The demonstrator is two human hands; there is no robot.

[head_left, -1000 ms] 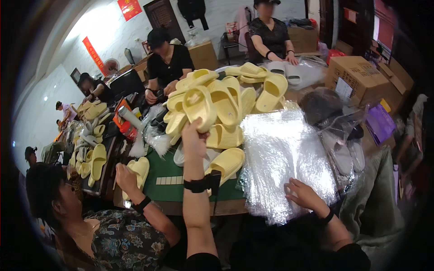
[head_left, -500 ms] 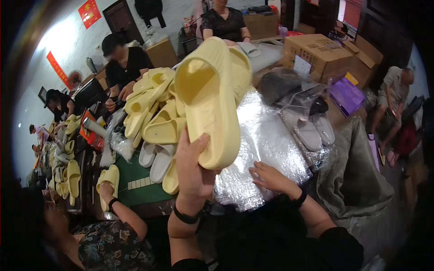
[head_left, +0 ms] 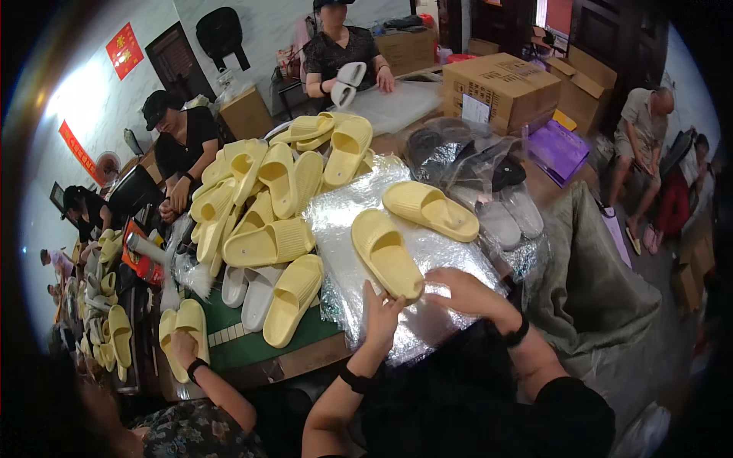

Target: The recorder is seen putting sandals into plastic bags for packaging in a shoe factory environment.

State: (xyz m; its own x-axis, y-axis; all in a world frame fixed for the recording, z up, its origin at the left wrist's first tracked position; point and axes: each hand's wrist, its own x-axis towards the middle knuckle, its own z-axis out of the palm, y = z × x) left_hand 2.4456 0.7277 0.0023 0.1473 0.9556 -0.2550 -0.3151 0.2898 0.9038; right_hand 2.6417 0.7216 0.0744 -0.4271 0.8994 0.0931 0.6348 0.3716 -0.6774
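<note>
A yellow slide slipper is tilted over the silver bubble sheet, its toe end pointing away from me. My left hand pinches its heel from the near left. At the right side of that heel is my right hand, fingers apart, its fingertips close to or touching the edge; exact contact is hard to make out. A second yellow slipper lies on the sheet just beyond, turned sideways. To the left is a heap of yellow slippers, with one yellow slipper at its near edge.
Grey slippers and dark ones in clear plastic lie right of the sheet. A cardboard box and purple bag stand behind. A co-worker's hand holds yellow slippers at the left. Olive cloth hangs at the right.
My left hand has lowered the raised slippers to the sheet; one now lies apart, farther off. My right hand has come up to the held slipper's heel. The view has shifted.
</note>
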